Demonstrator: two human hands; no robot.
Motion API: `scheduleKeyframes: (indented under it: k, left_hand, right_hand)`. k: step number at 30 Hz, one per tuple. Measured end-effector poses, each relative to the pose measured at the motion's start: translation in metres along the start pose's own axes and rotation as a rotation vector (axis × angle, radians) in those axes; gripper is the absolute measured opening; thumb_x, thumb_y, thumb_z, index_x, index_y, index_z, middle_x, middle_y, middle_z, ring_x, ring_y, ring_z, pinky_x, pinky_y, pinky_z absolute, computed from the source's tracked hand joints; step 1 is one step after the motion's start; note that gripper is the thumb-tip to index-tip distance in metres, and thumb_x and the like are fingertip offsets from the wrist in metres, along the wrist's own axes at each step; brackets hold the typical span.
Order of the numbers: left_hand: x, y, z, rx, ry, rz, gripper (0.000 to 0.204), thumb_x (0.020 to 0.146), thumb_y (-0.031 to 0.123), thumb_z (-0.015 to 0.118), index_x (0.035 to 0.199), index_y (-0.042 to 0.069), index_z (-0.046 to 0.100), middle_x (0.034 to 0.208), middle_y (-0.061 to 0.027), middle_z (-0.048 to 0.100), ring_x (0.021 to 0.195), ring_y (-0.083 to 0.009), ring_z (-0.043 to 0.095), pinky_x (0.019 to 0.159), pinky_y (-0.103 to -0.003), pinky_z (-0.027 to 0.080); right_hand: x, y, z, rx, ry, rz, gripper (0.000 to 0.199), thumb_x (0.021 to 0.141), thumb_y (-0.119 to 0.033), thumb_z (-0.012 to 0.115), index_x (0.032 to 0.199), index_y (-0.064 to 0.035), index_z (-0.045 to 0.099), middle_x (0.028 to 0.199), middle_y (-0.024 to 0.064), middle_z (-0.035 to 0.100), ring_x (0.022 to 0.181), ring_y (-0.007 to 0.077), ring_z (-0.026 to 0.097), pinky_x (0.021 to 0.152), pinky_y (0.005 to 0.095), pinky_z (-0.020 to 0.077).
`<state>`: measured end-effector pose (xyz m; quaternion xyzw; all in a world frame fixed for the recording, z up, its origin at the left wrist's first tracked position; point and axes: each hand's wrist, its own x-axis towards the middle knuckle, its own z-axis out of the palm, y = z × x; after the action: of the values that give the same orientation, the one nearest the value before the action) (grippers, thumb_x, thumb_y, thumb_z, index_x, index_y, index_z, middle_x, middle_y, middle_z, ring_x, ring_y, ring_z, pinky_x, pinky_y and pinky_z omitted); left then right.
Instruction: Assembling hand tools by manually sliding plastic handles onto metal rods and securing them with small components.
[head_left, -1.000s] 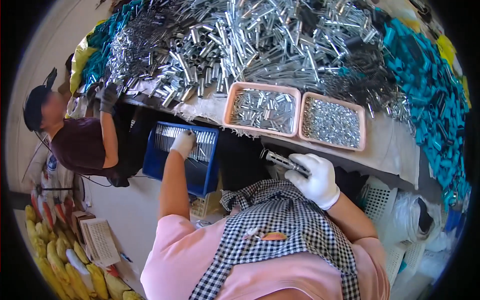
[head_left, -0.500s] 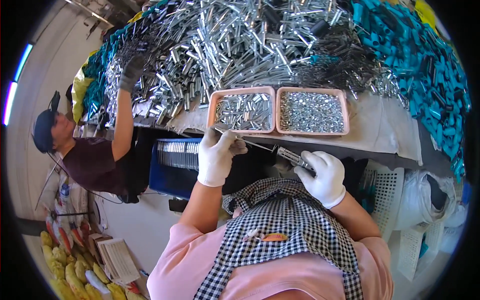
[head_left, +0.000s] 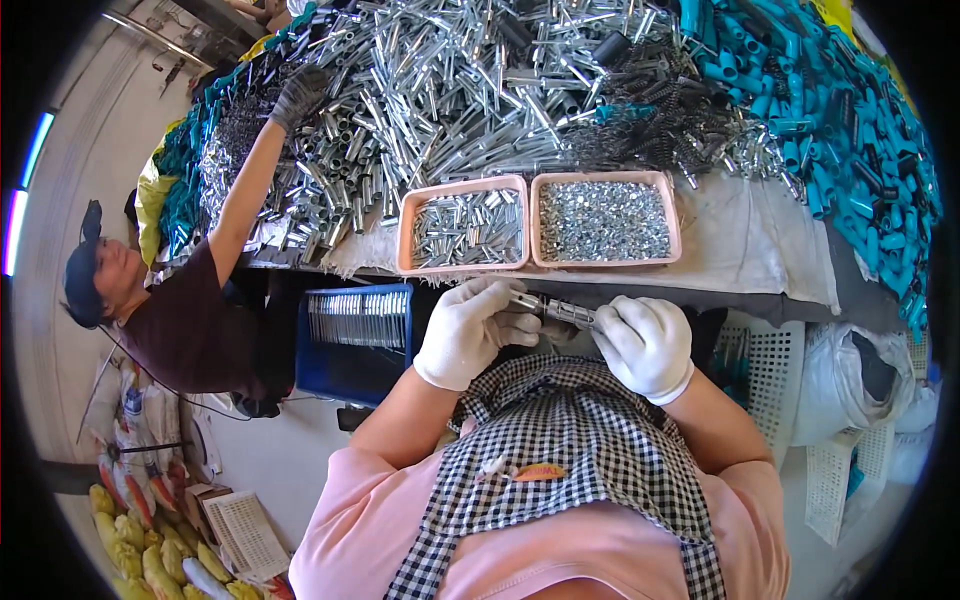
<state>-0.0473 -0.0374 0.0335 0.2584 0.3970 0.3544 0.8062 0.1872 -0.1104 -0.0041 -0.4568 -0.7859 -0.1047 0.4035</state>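
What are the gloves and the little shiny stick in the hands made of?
The gloves on the left hand and right hand look like white knitted cloth, soft and matte. The small rod held between them looks like bright plated metal: silvery and glinting, like the tubes piled on the table.

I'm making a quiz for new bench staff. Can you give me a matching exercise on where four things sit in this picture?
Things:
1. metal part
2. left tray
3. blue crate
4. teal pieces

Places or contents:
A. below the table edge, left of the hands, holding a row of metal parts
B. heaped along the table's right side
C. between the left hand and right hand
D. on the table, filled with short metal tubes

Pairs: 1-C, 2-D, 3-A, 4-B
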Motion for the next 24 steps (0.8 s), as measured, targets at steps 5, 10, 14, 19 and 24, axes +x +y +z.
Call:
scheduleKeyframes:
  k: [5, 10, 14, 19, 24]
  left_hand:
    - [0.005, -0.002, -0.014, -0.039, -0.109, -0.096, 0.022, 0.097, 0.007, 0.051, 0.108, -0.009, 0.062, 0.091, -0.0173, 0.068, 0.071, -0.0254, 0.069, 0.066, -0.037, 0.059]
    - [0.008, -0.01, -0.004, 0.336, -0.074, 0.024, 0.023, 0.099, 0.01, 0.052, 0.106, -0.007, 0.067, 0.089, -0.0114, 0.067, 0.072, -0.0199, 0.064, 0.07, -0.033, 0.053]
    - [0.008, -0.018, 0.014, 0.071, -0.108, 0.023, 0.031, 0.102, 0.014, 0.047, 0.119, -0.009, 0.059, 0.102, -0.0189, 0.069, 0.089, -0.0272, 0.071, 0.08, -0.041, 0.06]
    - [0.015, -0.019, 0.02, 0.103, -0.097, -0.008, 0.026, 0.102, 0.013, 0.046, 0.113, -0.007, 0.058, 0.101, -0.0214, 0.068, 0.082, -0.0294, 0.073, 0.07, -0.041, 0.063]
    - [0.029, -0.028, 0.021, 0.097, -0.093, 0.019, 0.027, 0.103, 0.015, 0.045, 0.113, -0.007, 0.056, 0.098, -0.0211, 0.068, 0.08, -0.0277, 0.072, 0.07, -0.038, 0.062]
  right_hand:
    - [0.006, -0.002, -0.007, -0.005, 0.016, -0.033, 0.026, 0.067, -0.01, 0.077, 0.091, -0.0061, 0.066, 0.086, 0.0065, 0.061, 0.065, 0.0214, 0.061, 0.055, 0.033, 0.0488]
    - [0.001, -0.002, -0.008, -0.028, 0.032, -0.023, 0.025, 0.066, -0.01, 0.078, 0.089, -0.0065, 0.067, 0.086, 0.0068, 0.061, 0.065, 0.0213, 0.061, 0.055, 0.0326, 0.0488]
    - [-0.005, 0.0, -0.006, -0.076, 0.059, -0.013, 0.022, 0.07, -0.01, 0.074, 0.09, -0.0055, 0.067, 0.086, 0.0078, 0.061, 0.065, 0.0212, 0.061, 0.054, 0.0325, 0.0486]
    - [-0.014, 0.007, -0.009, -0.057, -0.007, 0.036, 0.026, 0.07, -0.011, 0.072, 0.094, -0.0045, 0.065, 0.088, 0.0082, 0.061, 0.067, 0.023, 0.062, 0.055, 0.0341, 0.049]
    - [-0.013, 0.008, -0.018, 0.213, -0.057, 0.236, 0.044, 0.064, -0.012, 0.081, 0.103, -0.002, 0.064, 0.092, 0.0125, 0.063, 0.073, 0.0286, 0.064, 0.062, 0.0361, 0.0522]
